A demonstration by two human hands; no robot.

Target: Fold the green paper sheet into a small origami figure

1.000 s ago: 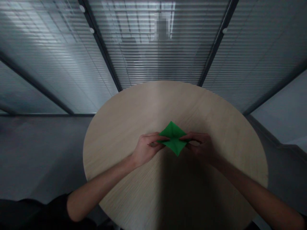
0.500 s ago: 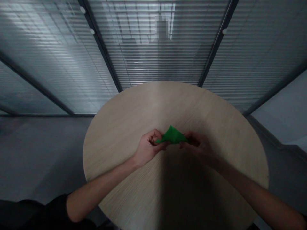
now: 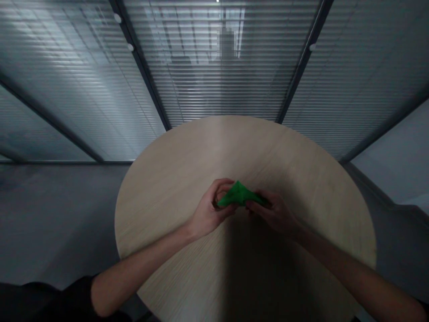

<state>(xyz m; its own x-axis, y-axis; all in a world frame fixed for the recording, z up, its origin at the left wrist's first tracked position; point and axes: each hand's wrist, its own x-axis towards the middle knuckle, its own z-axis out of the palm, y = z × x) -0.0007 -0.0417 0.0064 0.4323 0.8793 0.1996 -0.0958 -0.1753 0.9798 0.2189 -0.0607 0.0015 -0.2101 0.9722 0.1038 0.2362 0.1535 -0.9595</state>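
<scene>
A folded piece of green paper (image 3: pixel 238 195) with a raised peak in the middle and pointed ends is held above the tabletop. My left hand (image 3: pixel 214 208) grips its left part, the thumb along the lower edge and the curled fingers behind. My right hand (image 3: pixel 273 211) pinches the right part, its thumb near the middle of the lower edge. Parts of the right fingers are hidden behind the paper and in shadow.
The round wooden table (image 3: pixel 161 179) lies under both hands, with a dark shadow across its near side. Beyond its far edge stands a glass partition with blinds (image 3: pixel 221 89) and dark frames. Grey floor (image 3: pixel 67 214) shows at the left.
The green paper has dropped slightly in view and tilted. My left fingers have risen behind it, and my right thumb has moved a little left towards its middle.
</scene>
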